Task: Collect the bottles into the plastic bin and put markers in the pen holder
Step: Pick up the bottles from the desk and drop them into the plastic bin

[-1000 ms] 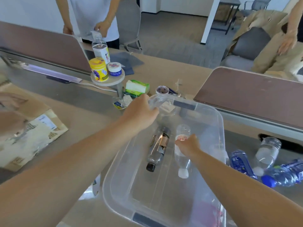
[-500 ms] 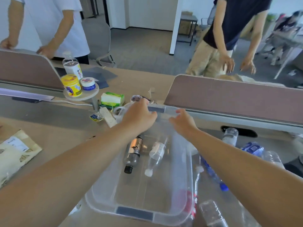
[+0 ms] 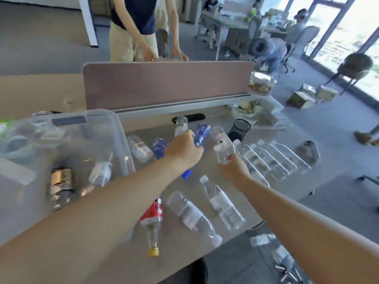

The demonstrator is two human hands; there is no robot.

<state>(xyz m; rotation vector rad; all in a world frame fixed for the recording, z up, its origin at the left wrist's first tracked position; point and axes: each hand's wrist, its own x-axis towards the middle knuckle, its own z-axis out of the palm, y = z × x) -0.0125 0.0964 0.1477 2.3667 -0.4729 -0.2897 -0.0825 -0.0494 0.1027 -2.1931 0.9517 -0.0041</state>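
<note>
The clear plastic bin (image 3: 118,128) stands at the left with a dark bottle (image 3: 61,181) and a clear bottle (image 3: 100,173) lying in it. To its right, my left hand (image 3: 184,150) is closed around a blue-labelled bottle (image 3: 202,134) whose blue cap sticks out below the hand. My right hand (image 3: 233,171) grips the base of a clear bottle with a pink label (image 3: 222,144). The black mesh pen holder (image 3: 239,129) stands just behind them. Loose bottles lie on the table: a red-labelled one (image 3: 152,214) and two clear ones (image 3: 190,216) (image 3: 223,203).
Two more bottles (image 3: 139,148) (image 3: 159,147) lie beside the bin, and a row of clear bottles (image 3: 272,158) lies at the right. A brown desk divider (image 3: 164,83) runs along the back, with a person standing behind it. Small stick-like items (image 3: 287,275) lie on the floor.
The view has swung right. Both hands left the far rim of the bin and moved right over the table, each closing on a bottle.
</note>
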